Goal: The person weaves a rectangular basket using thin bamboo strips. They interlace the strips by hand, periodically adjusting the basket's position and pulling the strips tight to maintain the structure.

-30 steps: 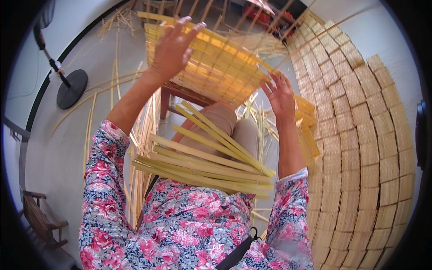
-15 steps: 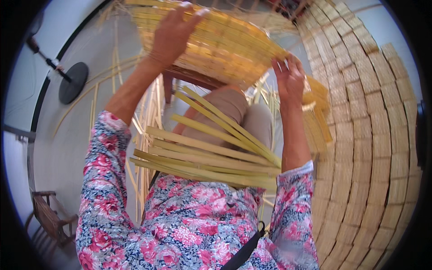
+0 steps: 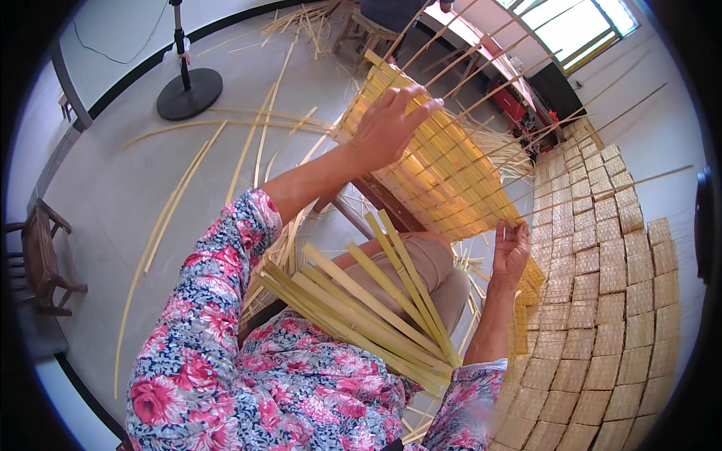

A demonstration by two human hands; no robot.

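Got a yellow woven panel tipped at a slant just past the knees, with the hands well apart, one toward each end. Resting the left hand over the upper part near the left end, back of the hand up, fingers along the far edge; can't tell about a firm grip there, with the palm side out of sight. Pinching the lower right corner between thumb and fingers of the right hand. Loads of bare thin sticks poking out past the far edge of the weave, fanned toward the window. Can see some brown wood under the panel, but can't say for sure about any contact. Across the lap, over brown trousers, a loose fan of flat greenish-yellow strips, bunched at the right ends and spread at the left. Right beside the right forearm, another yellow woven piece, partly hidden. Farther right, a big spread of pale woven squares in neat rows. Over on the left, more long strips scattered across the grey floor, plus a stand with a round black base and a small wooden chair. Up top, part of another person by a wooden stool.
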